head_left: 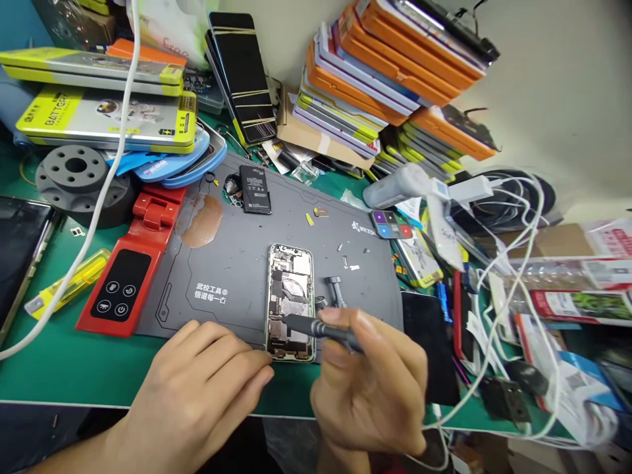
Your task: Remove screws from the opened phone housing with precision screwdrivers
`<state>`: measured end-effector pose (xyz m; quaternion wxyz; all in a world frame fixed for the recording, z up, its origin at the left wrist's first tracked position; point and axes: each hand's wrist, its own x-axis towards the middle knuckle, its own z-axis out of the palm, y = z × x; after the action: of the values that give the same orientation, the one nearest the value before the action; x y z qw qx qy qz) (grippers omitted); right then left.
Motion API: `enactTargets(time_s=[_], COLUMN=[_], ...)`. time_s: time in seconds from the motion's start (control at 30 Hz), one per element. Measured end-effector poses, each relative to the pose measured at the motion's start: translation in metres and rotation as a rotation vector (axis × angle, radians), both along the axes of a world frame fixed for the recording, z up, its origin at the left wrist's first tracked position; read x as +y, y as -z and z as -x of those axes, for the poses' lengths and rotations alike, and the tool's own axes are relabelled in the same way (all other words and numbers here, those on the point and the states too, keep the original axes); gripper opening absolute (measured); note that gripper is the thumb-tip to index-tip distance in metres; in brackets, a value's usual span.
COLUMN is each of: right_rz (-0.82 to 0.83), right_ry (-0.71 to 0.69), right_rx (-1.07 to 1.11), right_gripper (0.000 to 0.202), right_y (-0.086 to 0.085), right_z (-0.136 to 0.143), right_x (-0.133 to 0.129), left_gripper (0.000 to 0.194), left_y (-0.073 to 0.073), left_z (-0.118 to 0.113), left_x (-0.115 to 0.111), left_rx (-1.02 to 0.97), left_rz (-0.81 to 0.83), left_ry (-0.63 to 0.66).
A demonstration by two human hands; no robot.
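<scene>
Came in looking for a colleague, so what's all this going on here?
The person's right hand holds a dark pen-shaped tool, its tip over the lower half of an opened phone. The left hand is at the phone's lower left corner. The phone lies on a grey mat, insides exposed; a black battery lies apart, farther back.

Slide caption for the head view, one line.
Right hand holds a slim dark tool over an opened phone on a gray mat; left hand by the phone's near edge.
</scene>
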<state>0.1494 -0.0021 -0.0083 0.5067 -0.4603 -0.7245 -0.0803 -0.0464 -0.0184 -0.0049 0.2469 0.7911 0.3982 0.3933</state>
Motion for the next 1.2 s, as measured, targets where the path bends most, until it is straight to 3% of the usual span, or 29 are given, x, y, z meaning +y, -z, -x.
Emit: enactTargets(time_s=[0.13,0.27,0.33,0.43,0.47,0.57,0.63,0.73,0.8,1.0,1.2], right_rz=[0.050,-0.007,0.134,0.516,0.557,0.397,0.288,0.406,0.474,0.325,0.322], right_ry=[-0.020,0.299,0.393,0.382,0.383,0.448,0.391,0.264,0.263,0.220,0.119], right_rx=[0.113,0.373,0.249,-0.157,-0.256,-0.259,-0.233,-0.368,-0.376,0.109,0.209], right_gripper=[0.062,0.052,0.063,0.046,0.044,0.035,0.030,0.023,0.017,0.009,0.008], right_y=[-0.001,-0.020,-0.026,-0.024,-0.020,-0.013,-0.014,-0.017,-0.017,-0.011,-0.013], right_z=[-0.004,-0.044,-0.071,-0.099,-0.102,-0.097,-0.085,-0.067,-0.060,-0.062,-0.057], right_x=[0.005,0.009,0.009,0.007,0.006,0.002,-0.003,-0.009,-0.011,-0.015,-0.023], left_gripper=[0.011,0.013,0.018,0.031,0.036,0.042,0.042,0.041,0.040,0.040,0.039], left_y=[0.001,0.004,0.005,0.007,0.007,0.009,0.010,0.011,0.011,0.019,0.030], left_z=[0.001,0.001,0.000,-0.002,-0.003,-0.005,-0.005,-0.003,-0.002,0.001,0.002], left_x=[-0.002,-0.003,-0.002,0.000,0.001,0.003,0.004,0.003,0.003,0.004,0.012], left_rx=[0.028,0.108,0.178,0.307,0.345,0.426,0.460,0.482,0.478,0.458,0.399], left_rz=[-0.019,-0.124,-0.176,-0.221,-0.234,-0.278,-0.301,-0.314,-0.304,-0.338,-0.370], left_ry=[-0.003,0.000,-0.002,0.037,0.050,0.073,0.078,0.064,0.053,0.034,0.002])
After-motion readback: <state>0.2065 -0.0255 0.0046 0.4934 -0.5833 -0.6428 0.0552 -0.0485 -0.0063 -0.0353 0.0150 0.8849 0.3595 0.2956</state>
